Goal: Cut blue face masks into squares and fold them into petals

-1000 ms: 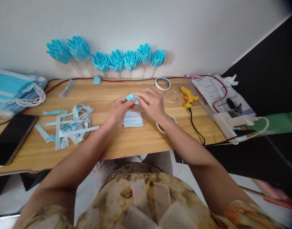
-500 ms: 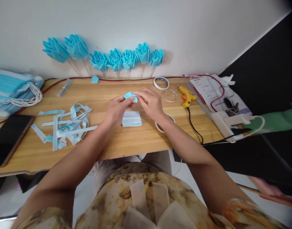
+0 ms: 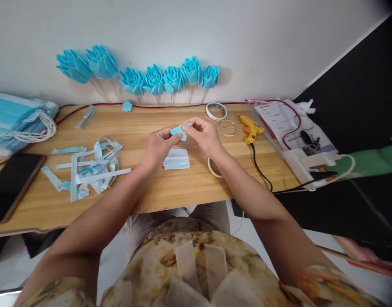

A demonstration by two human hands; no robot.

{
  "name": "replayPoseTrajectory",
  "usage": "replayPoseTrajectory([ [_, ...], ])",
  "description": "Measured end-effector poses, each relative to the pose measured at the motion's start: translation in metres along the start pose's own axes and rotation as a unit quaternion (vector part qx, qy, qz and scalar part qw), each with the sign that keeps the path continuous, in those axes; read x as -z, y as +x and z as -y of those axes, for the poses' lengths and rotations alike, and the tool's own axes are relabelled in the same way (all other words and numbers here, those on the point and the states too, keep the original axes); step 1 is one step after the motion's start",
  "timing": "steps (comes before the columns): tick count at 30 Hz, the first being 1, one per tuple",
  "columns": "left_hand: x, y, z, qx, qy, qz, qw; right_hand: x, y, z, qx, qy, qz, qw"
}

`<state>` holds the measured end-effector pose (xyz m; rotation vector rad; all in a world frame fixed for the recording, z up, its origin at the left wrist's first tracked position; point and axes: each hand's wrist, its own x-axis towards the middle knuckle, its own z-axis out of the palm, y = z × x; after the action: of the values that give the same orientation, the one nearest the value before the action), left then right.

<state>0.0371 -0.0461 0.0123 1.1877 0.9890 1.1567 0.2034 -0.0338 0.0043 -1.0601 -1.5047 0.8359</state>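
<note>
Light blue fabric piece (image 3: pixel 178 130) first, since both hands are on it: it's up off the table (image 3: pixel 196 192), stretched between the left hand (image 3: pixel 155 147), pinching its left end, and the right hand (image 3: pixel 206 137), which has thumb and fingers on the other end. Compared with half a second ago, the right thumb sits higher on it and the piece looks flatter and longer toward that hand, so I'd say the grip is shifting mid-fold, and it doesn't look finished to me. Right below the hands is one stack (image 3: pixel 176 158) of pale blue pieces, too tightly layered to count. Just off the right hand I get three rings: one white tape roll (image 3: pixel 210 115), one thin ring (image 3: pixel 227 135) and one rim (image 3: pixel 210 168) half hidden by the wrist. One yellow glue gun (image 3: pixel 253 131) lies farther right. Left of the left hand there's one heap of strips (image 3: pixel 74 177), too tangled to count, then one phone (image 3: pixel 15 189). Beyond both hands stand seven blue flowers (image 3: pixel 172 80) on sticks, with one small folded pentagon (image 3: pixel 127 106) in front.
</note>
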Motion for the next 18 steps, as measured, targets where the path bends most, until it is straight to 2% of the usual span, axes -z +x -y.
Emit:
replayPoseTrajectory([
  [2,-0.0004,-0.0006,-0.0007,-0.003,0.005,0.001,1.000,-0.0013,-0.0022,0.0019,0.031,-0.044,-0.016,0.998],
  [4,-0.0004,-0.0005,-0.0003,-0.008,-0.001,-0.002,1.000,-0.0018,-0.0050,0.0048,0.092,-0.120,-0.034,0.988],
  [7,-0.0002,0.0002,0.0019,-0.018,-0.009,-0.004,1.000,-0.0005,-0.0076,0.0066,0.193,-0.226,-0.040,0.954],
  [9,0.0000,0.0009,0.0034,-0.024,-0.009,-0.004,1.000,0.0013,-0.0075,0.0048,0.232,-0.264,-0.031,0.936],
  [13,0.0003,0.0016,0.0041,-0.035,-0.019,-0.003,0.999,0.0038,-0.0057,-0.0008,0.267,-0.291,-0.014,0.919],
  [18,-0.0003,0.0008,0.0011,-0.032,-0.032,-0.004,0.999,0.0028,-0.0062,-0.0013,0.290,-0.280,0.006,0.915],
])
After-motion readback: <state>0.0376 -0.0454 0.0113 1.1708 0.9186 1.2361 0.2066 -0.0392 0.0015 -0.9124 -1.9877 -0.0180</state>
